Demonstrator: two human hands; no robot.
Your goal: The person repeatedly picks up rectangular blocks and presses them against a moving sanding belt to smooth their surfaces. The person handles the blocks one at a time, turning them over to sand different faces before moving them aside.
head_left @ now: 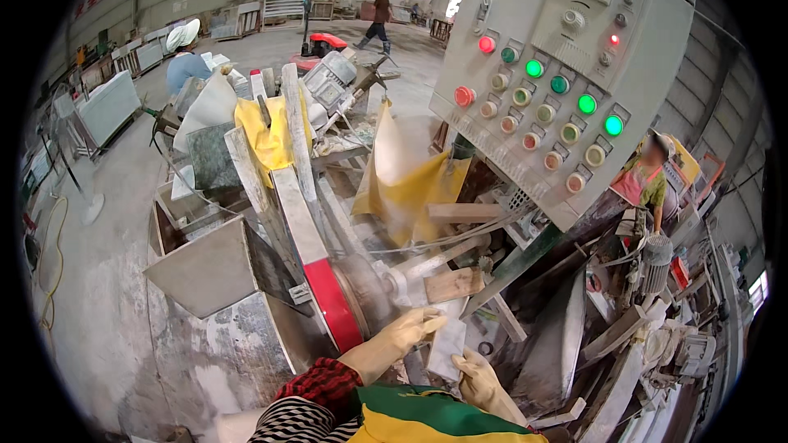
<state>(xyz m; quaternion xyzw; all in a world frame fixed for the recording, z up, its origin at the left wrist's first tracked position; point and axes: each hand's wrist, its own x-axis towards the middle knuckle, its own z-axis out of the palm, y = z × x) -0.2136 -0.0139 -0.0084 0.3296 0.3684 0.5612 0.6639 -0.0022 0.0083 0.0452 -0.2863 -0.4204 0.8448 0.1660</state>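
Observation:
A small white rectangular stone slab [447,348] is tilted up between my gloved hands. My left hand [410,330], in a cream rubber glove, has its fingers closed at the upper left edge of the slab. At the lower right edge, my right hand [483,381] grips it in a matching glove. Just left of the slab stands a machine with a red guard [334,303] and a blurred, dusty wheel beside it. A light wooden block [454,285] lies beyond the slab.
A grey control panel [509,90] with lit green and red buttons hangs close at the upper right. Yellow cloth sheets [410,197] drape behind the machine. To the left sits a metal bin [201,271]. Another person [648,176] is at the right, with two more farther back.

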